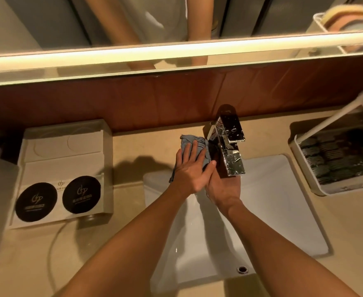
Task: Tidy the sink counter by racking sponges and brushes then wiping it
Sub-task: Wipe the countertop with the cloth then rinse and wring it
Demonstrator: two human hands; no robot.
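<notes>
My left hand [190, 168] lies flat with straight fingers on a crumpled blue-grey cloth [189, 140], pressing it onto the beige counter [129, 151] just left of the chrome faucet [230, 144]. My right hand [223, 187] reaches under the faucet spout, next to the left thumb. Its fingers are hidden by the spout and the left hand. At the right, a white rack [305, 168] holds dark sponges or scrubbers [337, 159].
The white sink basin [272, 200] lies below both forearms. A white tray [65, 166] with two black round pads stands on the left counter, with a cord curving in front of it. A mirror with a light strip [176, 50] runs along the back wall.
</notes>
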